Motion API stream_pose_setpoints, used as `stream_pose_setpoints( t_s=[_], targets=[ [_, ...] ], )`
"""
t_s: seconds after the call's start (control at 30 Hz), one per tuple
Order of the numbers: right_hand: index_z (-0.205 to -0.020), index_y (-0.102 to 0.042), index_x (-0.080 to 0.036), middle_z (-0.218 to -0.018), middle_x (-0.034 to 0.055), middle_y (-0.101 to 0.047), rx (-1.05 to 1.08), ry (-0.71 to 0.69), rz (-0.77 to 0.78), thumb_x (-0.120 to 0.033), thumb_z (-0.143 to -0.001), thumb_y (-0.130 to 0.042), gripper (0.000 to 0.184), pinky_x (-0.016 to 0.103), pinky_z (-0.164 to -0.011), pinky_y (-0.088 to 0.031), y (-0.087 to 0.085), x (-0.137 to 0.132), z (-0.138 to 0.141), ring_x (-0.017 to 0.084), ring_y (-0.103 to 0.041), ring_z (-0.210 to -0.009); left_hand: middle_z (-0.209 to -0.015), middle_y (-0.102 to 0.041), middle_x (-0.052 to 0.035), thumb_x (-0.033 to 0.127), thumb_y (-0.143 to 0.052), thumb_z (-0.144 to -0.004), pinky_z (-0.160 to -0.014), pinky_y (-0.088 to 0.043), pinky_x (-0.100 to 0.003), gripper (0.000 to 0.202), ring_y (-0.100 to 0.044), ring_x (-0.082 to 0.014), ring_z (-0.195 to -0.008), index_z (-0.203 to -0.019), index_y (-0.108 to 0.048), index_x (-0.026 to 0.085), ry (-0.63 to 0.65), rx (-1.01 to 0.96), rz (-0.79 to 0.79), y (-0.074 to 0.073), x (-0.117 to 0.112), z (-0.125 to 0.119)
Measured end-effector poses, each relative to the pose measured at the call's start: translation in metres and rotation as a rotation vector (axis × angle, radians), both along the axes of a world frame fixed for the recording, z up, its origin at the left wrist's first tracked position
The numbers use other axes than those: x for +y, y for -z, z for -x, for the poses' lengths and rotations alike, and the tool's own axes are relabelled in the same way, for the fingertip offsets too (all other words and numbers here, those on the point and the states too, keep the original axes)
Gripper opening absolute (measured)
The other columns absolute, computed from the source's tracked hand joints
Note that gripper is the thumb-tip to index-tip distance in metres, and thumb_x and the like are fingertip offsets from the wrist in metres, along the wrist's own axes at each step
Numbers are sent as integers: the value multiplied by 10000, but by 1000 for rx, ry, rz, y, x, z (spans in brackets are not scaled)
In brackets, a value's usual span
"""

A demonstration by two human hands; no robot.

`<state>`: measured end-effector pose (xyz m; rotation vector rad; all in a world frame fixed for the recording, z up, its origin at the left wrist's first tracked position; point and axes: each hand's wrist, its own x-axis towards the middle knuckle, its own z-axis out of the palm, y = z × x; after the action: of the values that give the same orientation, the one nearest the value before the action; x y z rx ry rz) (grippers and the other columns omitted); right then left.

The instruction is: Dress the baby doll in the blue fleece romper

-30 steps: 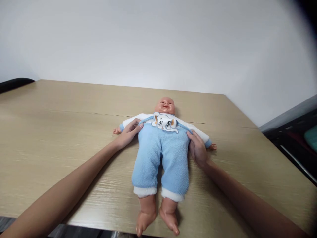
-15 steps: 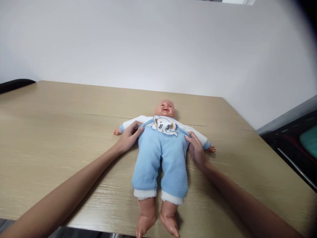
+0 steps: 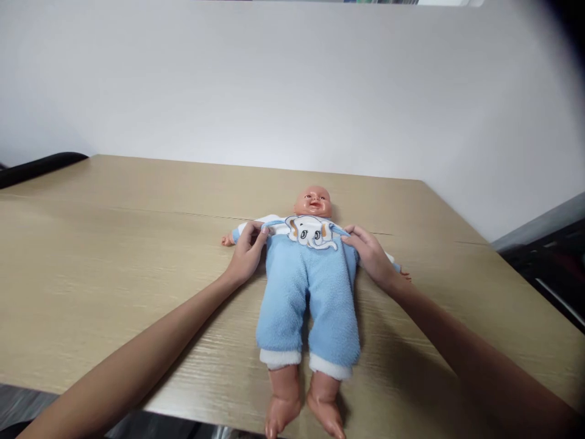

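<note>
A baby doll lies on its back, head away from me and bare feet at the table's near edge. It wears light blue fleece overalls with white cuffs and an elephant face on the bib, over a white top with blue cuffs. My left hand pinches the overalls' upper edge by the blue strap on the left side, thumb on top. On the other side, my right hand grips the upper edge by the right strap, its fingertips partly hidden. The doll's arms stretch outward beyond my hands.
The doll lies on a pale wooden table with a thin seam across it. A white wall rises behind. A black curved chair part shows at the far left, and dark objects stand beyond the right edge.
My hands have shifted slightly up along the overalls' sides, my right one closer to the strap. The bib edge looks pulled up a little. The view has shifted slightly left.
</note>
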<state>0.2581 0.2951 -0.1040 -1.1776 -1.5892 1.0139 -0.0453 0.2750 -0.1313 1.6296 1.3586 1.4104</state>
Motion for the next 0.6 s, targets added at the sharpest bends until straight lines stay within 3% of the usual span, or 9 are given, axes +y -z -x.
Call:
stream_pose_setpoints(
  t_s=[0.2,0.37,0.5,0.6],
  targets=[
    [-857,-649,-263,-798,3,-663,-129,84,40,-454,-898,-630,197,378,-764,-448,-17,31,12,231,-589,-777,-1027,-639,-44,608,-542,-1064,-973,-476,-357,382,-593,-231,-1021,-1036,-580,230,74,-34,-18,1,0,-2],
    [-986,-674,-265,-1117,95,-741,-304,107,-310,-417,-922,-690,166,463,-952,-507,-42,43,53,314,-655,-1077,-1012,-622,-38,561,-559,-1072,-925,-471,-340,340,-578,-220,-989,-1053,-586,223,85,-42,-28,2,-1,-3],
    [-1034,-710,-215,-1160,139,-748,-573,-145,-471,-374,-969,-674,176,517,-1058,-477,-60,57,107,361,-649,-1184,-981,-594,-26,572,-563,-1069,-879,-462,-322,353,-559,-206,-934,-1048,-582,220,69,-35,-29,2,-2,-2],
    [-1076,-745,-216,-1167,107,-775,-682,-468,-409,-258,-931,-728,152,421,-962,-528,-65,78,147,308,-705,-1083,-985,-601,-25,552,-571,-1075,-876,-457,-318,337,-553,-199,-920,-1052,-593,217,70,-40,-55,1,-3,-2]
  ],
)
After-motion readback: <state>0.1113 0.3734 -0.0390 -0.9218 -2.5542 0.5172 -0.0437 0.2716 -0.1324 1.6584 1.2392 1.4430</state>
